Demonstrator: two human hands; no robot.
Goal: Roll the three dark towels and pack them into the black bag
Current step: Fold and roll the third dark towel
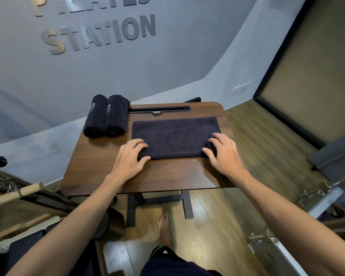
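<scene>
- Flat folded dark towel (175, 136): lies spread on the wooden table (167, 176), right of centre
- Left hand (130, 157): fingers curled over the towel's near-left corner, grasping its edge
- Right hand (222, 153): fingers curled over the near-right corner, grasping the edge
- Two rolled dark towels (106, 116): side by side and touching, at the table's far-left corner
- Black slot (159, 110): along the far edge of the table
- Wall lettering (100, 34): reads "STATION"
</scene>
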